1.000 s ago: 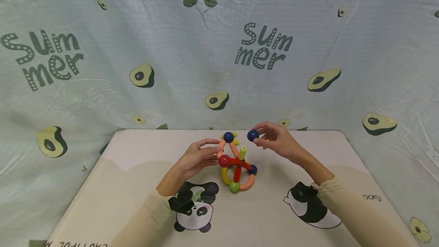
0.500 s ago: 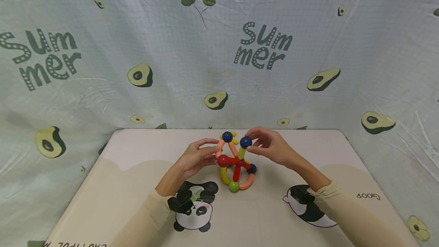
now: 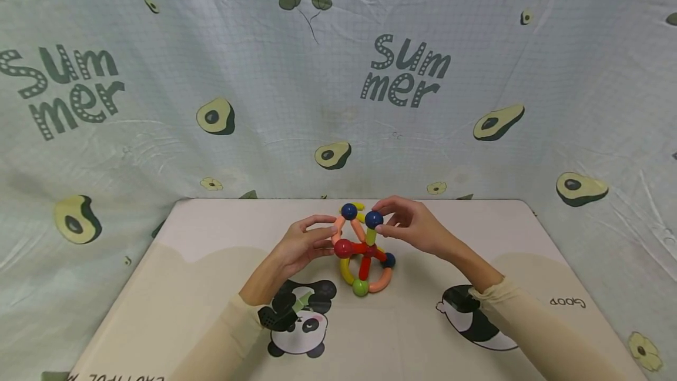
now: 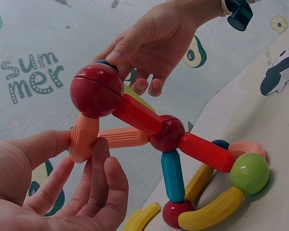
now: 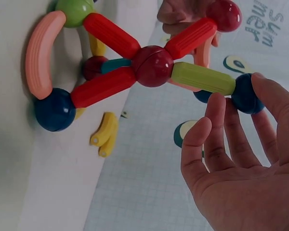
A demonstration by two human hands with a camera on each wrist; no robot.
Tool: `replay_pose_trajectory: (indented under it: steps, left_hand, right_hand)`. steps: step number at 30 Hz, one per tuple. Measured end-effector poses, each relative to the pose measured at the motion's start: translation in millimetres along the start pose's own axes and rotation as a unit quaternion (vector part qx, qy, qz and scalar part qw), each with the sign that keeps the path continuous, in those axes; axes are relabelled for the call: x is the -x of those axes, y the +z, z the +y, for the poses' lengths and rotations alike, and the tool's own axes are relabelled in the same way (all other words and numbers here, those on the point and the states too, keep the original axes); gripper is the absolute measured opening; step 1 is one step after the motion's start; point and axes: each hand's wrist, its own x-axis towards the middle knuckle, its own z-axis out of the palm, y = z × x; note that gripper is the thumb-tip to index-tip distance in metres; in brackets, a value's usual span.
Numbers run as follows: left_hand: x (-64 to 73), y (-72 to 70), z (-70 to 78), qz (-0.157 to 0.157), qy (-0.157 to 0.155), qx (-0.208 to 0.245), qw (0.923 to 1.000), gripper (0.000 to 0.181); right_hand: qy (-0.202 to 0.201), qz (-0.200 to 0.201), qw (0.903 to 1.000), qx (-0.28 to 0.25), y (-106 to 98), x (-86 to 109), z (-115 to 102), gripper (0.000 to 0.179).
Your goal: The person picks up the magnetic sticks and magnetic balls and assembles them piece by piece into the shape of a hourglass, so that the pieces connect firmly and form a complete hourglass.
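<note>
A structure of balls and ribbed rods stands on the table, with a red ball [image 5: 154, 66] at its centre. My left hand [image 3: 301, 246] pinches an orange rod [image 4: 84, 138] just below a larger red ball [image 4: 97, 90]. With thumb and fingertips, my right hand [image 3: 418, 225] holds a dark blue ball [image 5: 247, 94] at the end of a yellow-green rod [image 5: 203, 78]. Lower down, a green ball [image 4: 250, 173] joins a red rod and curved rods in a ring near the tabletop. Another blue ball [image 3: 349, 211] tops the orange rods.
Loose curved yellow rods [image 5: 105, 134] lie on the table behind the structure. The pale table [image 3: 423, 322] carries printed pandas. A cloth printed with avocados [image 3: 333, 155] hangs behind the table's far edge.
My right hand has moved left, bringing the blue ball from the air beside the structure onto the yellow-green rod's top end. My left hand has kept its pinch on the orange rod.
</note>
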Motion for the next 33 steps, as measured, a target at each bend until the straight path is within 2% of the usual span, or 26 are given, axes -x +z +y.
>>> replay_pose_trajectory:
  steps: [9, 33]
  left_hand:
    - [2.7, 0.8, 0.8, 0.005, -0.005, 0.001, 1.0000, 0.047]
    - [3.1, -0.5, -0.6, 0.000, -0.003, -0.004, 1.0000, 0.044]
  right_hand:
    - [0.003, -0.013, 0.9999, -0.001, 1.9, -6.3, 0.5, 0.037]
    - [-0.011, -0.019, 0.9996, 0.020, -0.1, -3.9, -1.3, 0.041]
